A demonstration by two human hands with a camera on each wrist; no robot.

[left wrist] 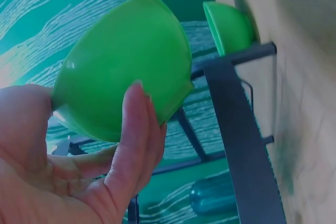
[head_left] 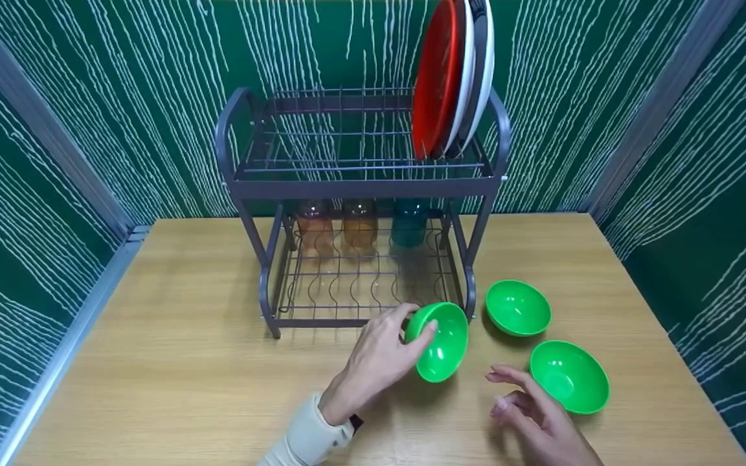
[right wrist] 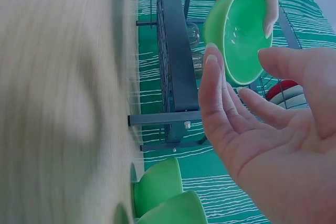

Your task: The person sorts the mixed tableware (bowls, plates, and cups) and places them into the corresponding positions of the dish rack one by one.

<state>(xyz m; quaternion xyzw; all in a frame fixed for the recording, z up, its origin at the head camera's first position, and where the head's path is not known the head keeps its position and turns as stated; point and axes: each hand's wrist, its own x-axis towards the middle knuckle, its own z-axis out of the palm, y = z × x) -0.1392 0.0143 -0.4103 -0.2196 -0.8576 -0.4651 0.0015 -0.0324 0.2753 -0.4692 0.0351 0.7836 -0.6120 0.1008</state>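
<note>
My left hand (head_left: 379, 356) grips a green bowl (head_left: 445, 343) by its left side, thumb at the rim and fingers behind the outer wall. The bowl is tilted, its inside facing right, just before the rack's front right corner. In the left wrist view, the fingers lie along the outside of the bowl (left wrist: 126, 66). To the right, my right hand (head_left: 535, 414) holds nothing, its fingers loosely bent and apart from the held bowl. Two more green bowls stand upright on the table: one (head_left: 519, 307) right of the rack, the other (head_left: 570, 378) nearer, beside my right hand.
A dark two-tier dish rack (head_left: 366, 189) stands at the back of the wooden table (head_left: 185, 362). Plates, with a red one (head_left: 436, 77) at the left, stand on edge at the upper tier's right. Pink, amber and teal glasses (head_left: 410, 223) sit at the back of the lower tier.
</note>
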